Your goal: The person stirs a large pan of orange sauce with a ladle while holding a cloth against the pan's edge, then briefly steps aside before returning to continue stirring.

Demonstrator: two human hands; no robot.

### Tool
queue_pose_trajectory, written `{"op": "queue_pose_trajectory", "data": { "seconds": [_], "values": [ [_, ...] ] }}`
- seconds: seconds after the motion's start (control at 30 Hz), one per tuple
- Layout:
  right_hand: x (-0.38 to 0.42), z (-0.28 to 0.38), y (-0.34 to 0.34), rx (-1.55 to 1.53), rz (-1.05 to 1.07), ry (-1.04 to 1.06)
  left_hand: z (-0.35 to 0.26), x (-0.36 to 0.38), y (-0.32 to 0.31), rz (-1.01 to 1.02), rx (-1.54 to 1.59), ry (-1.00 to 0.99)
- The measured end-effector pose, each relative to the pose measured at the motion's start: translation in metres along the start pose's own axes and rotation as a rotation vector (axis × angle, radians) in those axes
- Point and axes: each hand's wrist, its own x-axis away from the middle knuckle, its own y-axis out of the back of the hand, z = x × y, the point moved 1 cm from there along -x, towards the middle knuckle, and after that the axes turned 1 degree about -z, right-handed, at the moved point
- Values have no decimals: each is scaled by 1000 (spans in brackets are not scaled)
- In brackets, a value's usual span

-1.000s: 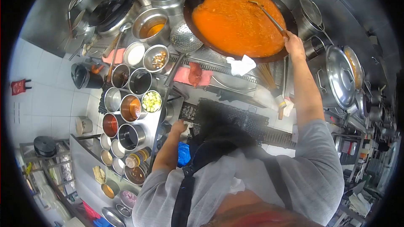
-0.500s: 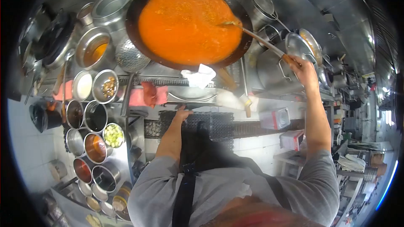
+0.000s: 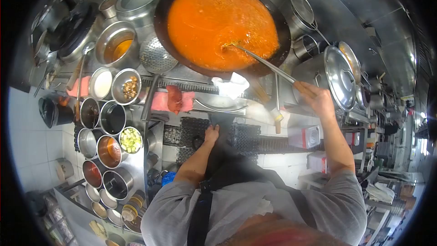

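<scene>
My right hand [image 3: 322, 103] is wrapped round the wooden grip of a long-handled metal stirring tool [image 3: 271, 66]. The tool slants down to the left, and its head is sunk in thick orange liquid [image 3: 218, 20], so its kind cannot be made out. That liquid fills a big dark wok [image 3: 164, 34]. Low in front of my body, my left hand [image 3: 211, 133] is beside the dark apron, below the counter edge; its fingers are partly hidden. A crumpled white cloth [image 3: 232, 85] lies at the wok's near rim.
Left of the wok are a perforated skimmer [image 3: 158, 57], a steel pot [image 3: 104, 45] and several steel containers, one with chopped green pieces [image 3: 130, 140]. A lidded stockpot [image 3: 340, 79] and a mesh strainer [image 3: 302, 7] stand right. Pink cloth [image 3: 159, 101] lies on the counter edge.
The tool's head has swept from the wok's right side towards its near middle. My left hand has shifted from the counter edge to lower by my body. The whole view has shifted.
</scene>
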Motion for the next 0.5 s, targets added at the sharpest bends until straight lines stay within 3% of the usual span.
{"op": "queue_pose_trajectory", "data": {
  "seconds": [0.03, 0.13, 0.23, 0.33, 0.4, 0.43, 0.47, 0.5],
  "values": [
    [-3, 4, -9, -3, -36, 80, -9, 5, 11, -18, -2, 5],
    [-19, 21, -35, -28, -11, 107, -33, 11, 40, 176, -87, -34],
    [-44, 13, -68, -36, 3, 141, -20, 12, 62, 227, -226, -105],
    [-72, 16, -86, -4, -52, 188, 49, -3, 65, 120, -354, -190],
    [-97, 14, -99, 14, -53, 188, 49, 24, 117, 332, -378, -45],
    [-115, 13, -101, 31, -68, 194, 63, 43, 140, 206, -371, 36],
    [-123, 14, -102, 8, -71, 199, 101, 73, 151, 105, -356, 108],
    [-132, 16, -100, 29, -65, 171, 176, 65, 145, 89, -417, 124]
  ]
}}
